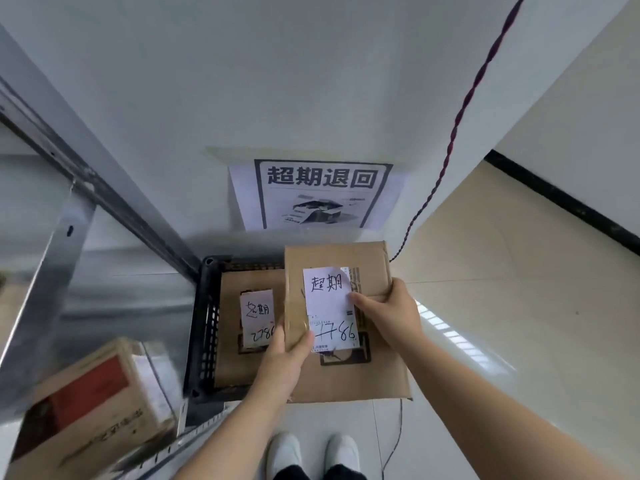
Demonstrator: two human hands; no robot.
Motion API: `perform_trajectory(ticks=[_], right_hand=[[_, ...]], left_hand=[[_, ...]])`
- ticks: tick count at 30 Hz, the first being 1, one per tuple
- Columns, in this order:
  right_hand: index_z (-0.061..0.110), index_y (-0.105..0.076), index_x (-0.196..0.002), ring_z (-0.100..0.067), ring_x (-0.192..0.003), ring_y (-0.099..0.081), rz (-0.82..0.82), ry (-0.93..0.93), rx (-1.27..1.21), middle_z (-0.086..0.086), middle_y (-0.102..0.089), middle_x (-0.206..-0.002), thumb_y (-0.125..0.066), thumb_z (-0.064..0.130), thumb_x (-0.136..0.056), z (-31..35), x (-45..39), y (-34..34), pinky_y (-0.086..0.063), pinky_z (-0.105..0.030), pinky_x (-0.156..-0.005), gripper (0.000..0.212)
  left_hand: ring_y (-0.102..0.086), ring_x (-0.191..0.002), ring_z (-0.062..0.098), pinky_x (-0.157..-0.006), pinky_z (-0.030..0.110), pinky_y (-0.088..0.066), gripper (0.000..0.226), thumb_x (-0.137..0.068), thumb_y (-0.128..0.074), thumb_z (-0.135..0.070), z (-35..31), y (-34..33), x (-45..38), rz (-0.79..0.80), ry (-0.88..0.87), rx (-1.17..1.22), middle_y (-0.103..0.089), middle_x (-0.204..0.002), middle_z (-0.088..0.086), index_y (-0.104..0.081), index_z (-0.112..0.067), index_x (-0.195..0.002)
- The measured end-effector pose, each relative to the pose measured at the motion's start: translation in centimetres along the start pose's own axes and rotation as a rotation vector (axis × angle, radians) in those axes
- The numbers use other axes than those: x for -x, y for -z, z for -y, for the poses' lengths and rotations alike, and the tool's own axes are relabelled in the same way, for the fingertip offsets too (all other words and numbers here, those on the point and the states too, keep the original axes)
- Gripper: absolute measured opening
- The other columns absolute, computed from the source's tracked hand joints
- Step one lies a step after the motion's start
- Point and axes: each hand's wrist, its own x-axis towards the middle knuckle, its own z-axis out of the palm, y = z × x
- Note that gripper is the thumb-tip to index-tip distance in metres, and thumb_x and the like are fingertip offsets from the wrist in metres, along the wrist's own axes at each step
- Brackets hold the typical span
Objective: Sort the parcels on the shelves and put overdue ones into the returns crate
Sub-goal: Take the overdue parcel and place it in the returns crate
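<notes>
I hold a flat brown cardboard parcel [363, 375] with both hands above a black plastic crate [204, 327] on the floor. A white handwritten label [329, 299] is stuck on its top. My left hand [287, 358] grips its left edge, thumb on top. My right hand [388, 313] grips its right edge, thumb on the label. A second brown parcel [235, 355] with a similar white label lies inside the crate, partly hidden by the held parcel.
A printed paper sign [318, 195] hangs on the white wall behind the crate. A metal shelf frame [69, 216] stands at left, with a cardboard box [90, 410] on a low shelf. A twisted red-black cable [450, 147] runs down the wall. My white shoes [311, 455] are below.
</notes>
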Motion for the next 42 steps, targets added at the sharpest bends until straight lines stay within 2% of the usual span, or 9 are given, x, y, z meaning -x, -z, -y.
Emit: perform_trajectory(ticks=[5, 11, 15, 21, 27, 32, 35, 38, 42], right_hand=[[0.022, -0.05, -0.112, -0.009, -0.083, -0.059, 0.057, -0.02, 0.061, 0.012, -0.06, -0.096, -0.081, 0.044, -0.074, -3.7, -6.1, -3.4, -0.047, -0.023, -0.062, 0.054], [0.018, -0.053, -0.112, -0.007, -0.083, -0.061, 0.048, -0.101, 0.055, 0.006, -0.065, -0.1, -0.079, 0.044, -0.076, -7.8, -8.9, -2.9, -0.054, -0.034, -0.07, 0.052], [0.023, -0.056, -0.111, -0.007, -0.083, -0.065, -0.006, -0.099, 0.017, 0.01, -0.067, -0.095, -0.081, 0.045, -0.072, -8.3, -8.4, -2.0, -0.054, -0.031, -0.065, 0.051], [0.021, -0.053, -0.111, -0.002, -0.079, -0.059, 0.008, -0.074, 0.023, 0.014, -0.062, -0.092, -0.081, 0.041, -0.075, -7.9, -9.1, -3.5, -0.05, -0.025, -0.062, 0.05], [0.021, -0.051, -0.113, 0.003, -0.076, -0.054, 0.054, -0.049, 0.068, 0.01, -0.063, -0.098, -0.08, 0.04, -0.077, -9.1, -9.7, -5.7, -0.041, -0.018, -0.056, 0.05], [0.026, -0.042, -0.134, -0.009, -0.096, -0.061, 0.044, -0.03, -0.054, 0.01, -0.062, -0.118, -0.079, 0.041, -0.076, -10.0, -9.0, -5.2, -0.053, -0.027, -0.076, 0.071], [0.031, -0.038, -0.141, -0.015, -0.12, -0.056, -0.012, 0.03, 0.007, 0.01, -0.056, -0.134, -0.075, 0.062, -0.067, -10.2, -8.0, -5.3, -0.052, -0.041, -0.097, 0.088], [0.026, -0.026, -0.153, -0.021, -0.142, -0.037, -0.077, 0.108, 0.156, 0.002, -0.04, -0.154, -0.066, 0.068, -0.074, -9.7, -6.8, -5.3, -0.037, -0.047, -0.114, 0.097], [0.029, -0.009, -0.159, -0.019, -0.154, 0.004, -0.128, 0.303, 0.429, -0.003, -0.002, -0.168, -0.043, 0.072, -0.087, -7.8, -4.5, -5.0, 0.001, -0.04, -0.125, 0.09]], left_hand=[[-0.058, -0.112, 0.009, -0.101, 0.034, -0.044, 0.054, -0.091, -0.065, -0.039, 2.9, -1.6, -5.9, -0.046, 0.051, 0.006, -0.063, -0.119, -0.015, -0.044, -0.031, -0.14], [-0.059, -0.114, 0.011, -0.102, 0.041, -0.049, 0.062, -0.093, -0.06, -0.04, 4.4, -4.0, -7.6, 0.01, 0.032, -0.083, -0.061, -0.127, -0.015, -0.028, -0.05, -0.146], [-0.058, -0.107, -0.002, -0.087, 0.022, -0.047, 0.053, -0.095, -0.059, -0.034, 4.9, -4.5, -7.8, 0.002, 0.032, -0.047, -0.06, -0.115, -0.028, -0.034, -0.055, -0.137], [-0.055, -0.119, 0.007, -0.107, 0.039, -0.042, 0.053, -0.096, -0.058, -0.034, 5.6, -3.6, -10.5, 0.011, 0.105, -0.011, -0.06, -0.125, -0.024, -0.036, -0.053, -0.141], [-0.055, -0.121, 0.006, -0.107, 0.032, -0.04, 0.062, -0.088, -0.058, -0.044, 7.1, -2.7, -11.5, 0.009, 0.12, -0.098, -0.06, -0.129, -0.02, -0.037, -0.041, -0.146], [-0.058, -0.11, 0.003, -0.091, 0.024, -0.043, 0.053, -0.096, -0.058, -0.033, 7.0, -3.0, -11.1, -0.028, 0.09, -0.137, -0.062, -0.121, -0.019, -0.039, -0.035, -0.145], [-0.055, -0.114, -0.002, -0.093, 0.02, -0.043, 0.055, -0.092, -0.062, -0.037, 6.6, -2.8, -10.4, -0.014, 0.065, -0.159, -0.058, -0.132, -0.017, -0.038, -0.037, -0.142], [-0.027, -0.145, 0.011, -0.118, 0.036, -0.026, 0.082, -0.09, -0.062, -0.048, 5.6, -2.0, -9.5, -0.022, 0.007, -0.286, -0.025, -0.159, -0.013, -0.013, -0.037, -0.155], [0.003, -0.151, 0.013, -0.121, 0.038, -0.009, 0.09, -0.09, -0.049, -0.063, 2.6, -0.7, -8.2, -0.138, -0.207, -0.721, 0.008, -0.165, -0.006, 0.004, -0.033, -0.155]])
